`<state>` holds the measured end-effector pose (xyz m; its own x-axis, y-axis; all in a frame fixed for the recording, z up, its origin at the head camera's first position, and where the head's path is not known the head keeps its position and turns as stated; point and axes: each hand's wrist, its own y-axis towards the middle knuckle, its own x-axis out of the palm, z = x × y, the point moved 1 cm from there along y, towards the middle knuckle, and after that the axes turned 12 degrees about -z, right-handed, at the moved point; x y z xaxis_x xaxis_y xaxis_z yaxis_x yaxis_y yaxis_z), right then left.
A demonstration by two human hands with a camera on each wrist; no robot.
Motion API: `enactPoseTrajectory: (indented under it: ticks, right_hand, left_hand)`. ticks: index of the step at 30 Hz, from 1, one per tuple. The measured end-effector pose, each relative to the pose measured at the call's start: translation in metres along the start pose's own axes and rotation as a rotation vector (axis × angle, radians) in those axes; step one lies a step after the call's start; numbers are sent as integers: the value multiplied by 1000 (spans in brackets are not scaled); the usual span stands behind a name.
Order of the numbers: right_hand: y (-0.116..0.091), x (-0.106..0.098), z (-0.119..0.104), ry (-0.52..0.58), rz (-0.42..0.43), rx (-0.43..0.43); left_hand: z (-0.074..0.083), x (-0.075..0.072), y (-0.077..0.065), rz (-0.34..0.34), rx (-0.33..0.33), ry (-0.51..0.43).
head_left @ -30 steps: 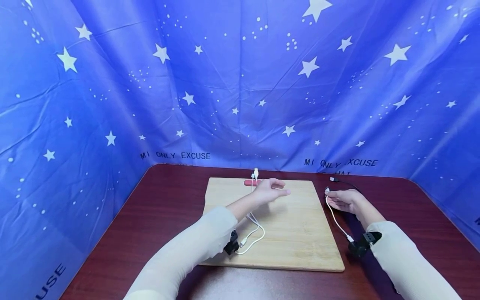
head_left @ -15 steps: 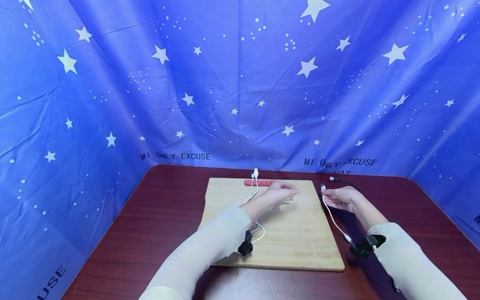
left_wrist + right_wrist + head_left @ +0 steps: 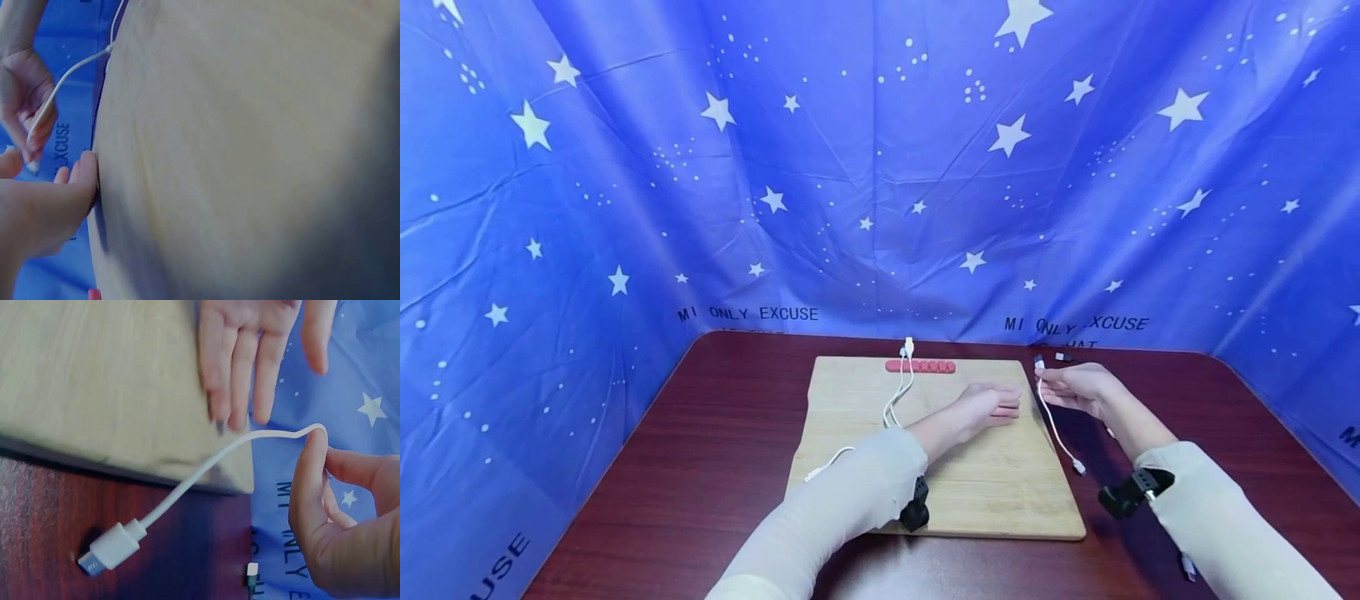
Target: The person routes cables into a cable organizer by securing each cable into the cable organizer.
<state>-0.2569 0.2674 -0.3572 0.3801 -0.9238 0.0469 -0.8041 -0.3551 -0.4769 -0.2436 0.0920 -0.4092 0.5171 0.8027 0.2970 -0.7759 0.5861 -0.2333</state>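
My right hand (image 3: 1082,388), past the right edge of the wooden board (image 3: 1000,492), pinches a short white USB cable (image 3: 1054,422) just below its upper plug. The cable's other connector (image 3: 115,545) dangles over the dark red table in the right wrist view. My left hand (image 3: 987,408) hovers over the right part of the board with its fingers extended toward the cable and holds nothing. A red cable holder (image 3: 936,367) with several slots lies along the board's far edge. Two white cables (image 3: 898,392) run through its left end, their plugs (image 3: 909,343) sticking out behind.
A black cable's plug (image 3: 1063,357) lies on the table (image 3: 722,417) behind my right hand. Another plug (image 3: 1187,568) shows beside the right sleeve. A white connector (image 3: 812,475) rests on the board near the left sleeve. A blue star-patterned curtain (image 3: 880,167) surrounds the table.
My left hand has moved right across the board, away from the red cable holder, which is now uncovered. My right hand has shifted slightly up and left with the white USB cable.
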Motion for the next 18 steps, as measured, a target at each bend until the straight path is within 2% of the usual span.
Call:
enactPoseTrajectory:
  ticks: [8, 14, 18]
  right_hand:
    - [-6, 11, -15, 20, -34, -27]
    - [-6, 14, -20, 43, -22, -50]
    - [-3, 12, -19, 50, -41, -84]
  left_hand:
    - [-7, 16, -1, -106, 14, -158]
    - [-12, 27, -6, -173, 44, -142]
    - [-17, 33, -14, -163, 82, -162]
